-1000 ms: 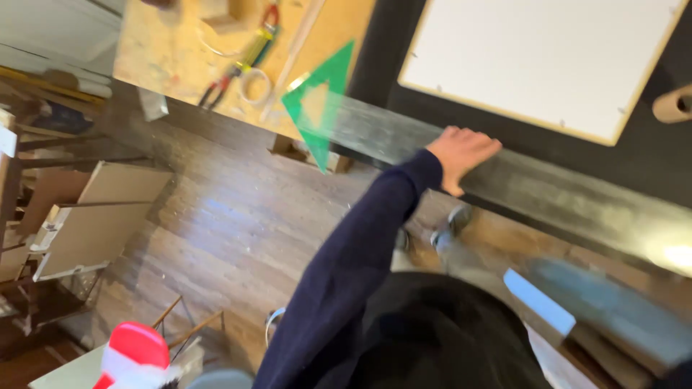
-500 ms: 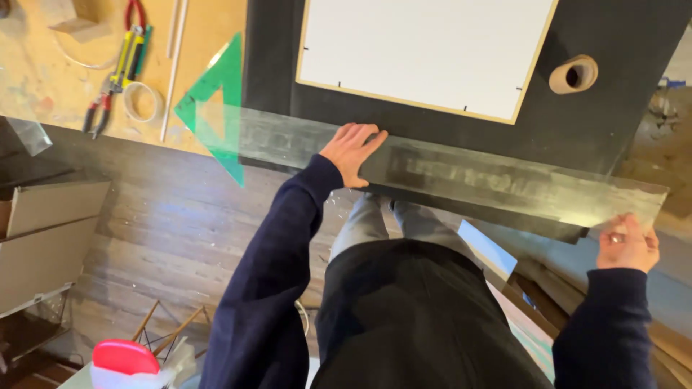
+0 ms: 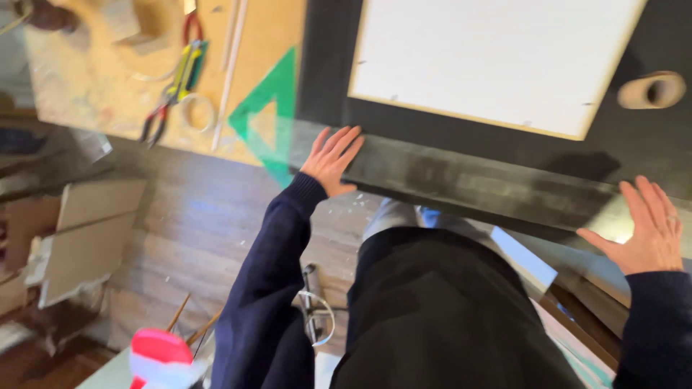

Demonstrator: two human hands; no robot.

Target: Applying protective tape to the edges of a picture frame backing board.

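No labels, signs or screens show. The only packaging is flattened brown cardboard (image 3: 94, 238) lying on the wooden floor (image 3: 194, 238) at the left, below the worktop's (image 3: 86, 101) edge, its panels plain and unprinted.

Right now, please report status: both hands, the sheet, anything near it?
Left hand and right hand flat, fingers spread on clear sheet. Sheet lies along black table edge. Green triangle under its left end.
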